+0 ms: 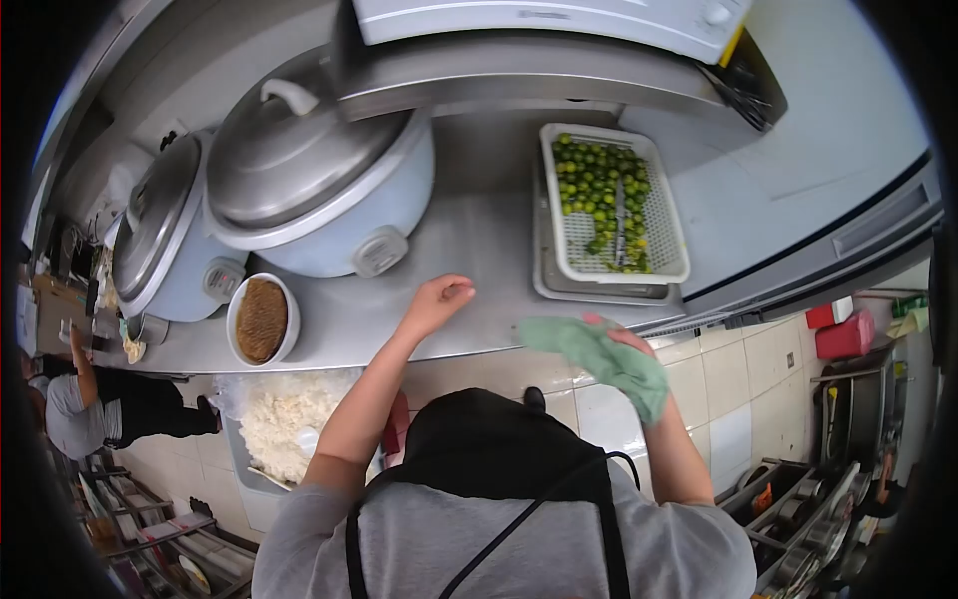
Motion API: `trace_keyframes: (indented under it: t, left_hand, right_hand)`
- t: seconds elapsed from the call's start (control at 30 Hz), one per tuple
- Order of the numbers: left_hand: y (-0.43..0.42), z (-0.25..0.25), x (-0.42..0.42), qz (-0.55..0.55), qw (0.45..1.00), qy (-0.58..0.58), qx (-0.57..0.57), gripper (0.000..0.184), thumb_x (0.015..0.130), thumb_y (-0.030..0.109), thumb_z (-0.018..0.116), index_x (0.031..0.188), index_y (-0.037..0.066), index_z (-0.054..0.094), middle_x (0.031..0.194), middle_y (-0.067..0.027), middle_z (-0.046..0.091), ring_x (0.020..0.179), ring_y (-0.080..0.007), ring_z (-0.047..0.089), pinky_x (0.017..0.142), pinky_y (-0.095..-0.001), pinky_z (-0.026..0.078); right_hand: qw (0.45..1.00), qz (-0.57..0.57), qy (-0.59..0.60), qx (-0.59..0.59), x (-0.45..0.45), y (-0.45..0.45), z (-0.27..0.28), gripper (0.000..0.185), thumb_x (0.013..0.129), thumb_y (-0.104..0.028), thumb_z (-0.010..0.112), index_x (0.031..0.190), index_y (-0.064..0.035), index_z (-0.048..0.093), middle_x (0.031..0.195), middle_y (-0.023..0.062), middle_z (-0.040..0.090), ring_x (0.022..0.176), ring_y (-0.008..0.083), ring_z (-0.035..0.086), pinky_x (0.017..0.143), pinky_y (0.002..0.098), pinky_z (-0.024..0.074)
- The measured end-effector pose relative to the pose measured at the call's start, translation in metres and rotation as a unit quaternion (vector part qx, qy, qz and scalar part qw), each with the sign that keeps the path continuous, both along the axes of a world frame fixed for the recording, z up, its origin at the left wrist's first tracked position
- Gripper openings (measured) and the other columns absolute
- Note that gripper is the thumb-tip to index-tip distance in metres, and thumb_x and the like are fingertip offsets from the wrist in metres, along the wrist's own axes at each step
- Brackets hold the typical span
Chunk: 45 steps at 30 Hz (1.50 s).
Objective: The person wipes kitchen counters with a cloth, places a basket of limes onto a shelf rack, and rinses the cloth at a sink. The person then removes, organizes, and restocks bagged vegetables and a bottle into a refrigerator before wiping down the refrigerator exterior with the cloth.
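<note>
My right hand [627, 341] grips a green cloth [599, 357], which hangs over my fingers and wrist near the front edge of the steel counter [479, 240]. Part of that hand is hidden under the cloth. Over the counter's edge, my left hand [441, 303] is loosely closed with curled fingers, and nothing shows in it. Beyond my right hand, a white perforated basket [672, 225] of small green citrus fruits [599, 185] sits on a metal tray [554, 288]. A pen-like object [620, 222] lies on the fruits.
Two large lidded rice cookers [319, 235] [165, 255] stand at the left. Before them is a white bowl [291, 334] with brown contents [261, 319]. Below the counter sits a tub of rice [284, 429]. Another person [110, 404] works far left. A shelf [539, 75] overhangs the counter.
</note>
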<state>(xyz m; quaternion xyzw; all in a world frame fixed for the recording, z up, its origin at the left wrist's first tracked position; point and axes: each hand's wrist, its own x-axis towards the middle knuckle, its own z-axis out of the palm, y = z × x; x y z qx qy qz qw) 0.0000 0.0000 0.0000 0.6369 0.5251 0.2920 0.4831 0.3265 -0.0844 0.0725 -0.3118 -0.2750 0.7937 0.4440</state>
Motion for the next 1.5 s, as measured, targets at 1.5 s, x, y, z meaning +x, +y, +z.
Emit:
trace_keyframes:
  t: [1.5]
  left_hand:
    - [-0.341, -0.085, 0.077, 0.740, 0.583, -0.320, -0.103, 0.035, 0.087, 0.028, 0.045, 0.114, 0.007, 0.045, 0.097, -0.0083, 0.057, 0.082, -0.0203, 0.058, 0.069, -0.0342, 0.051]
  right_hand:
    - [0.345, -0.268, -0.813, 0.385, 0.102, 0.525, -0.180, 0.045, 0.084, -0.032, 0.046, 0.117, -0.0020, 0.045, 0.120, 0.0158, 0.046, 0.111, 0.0343, 0.043, 0.092, 0.0447, 0.0336]
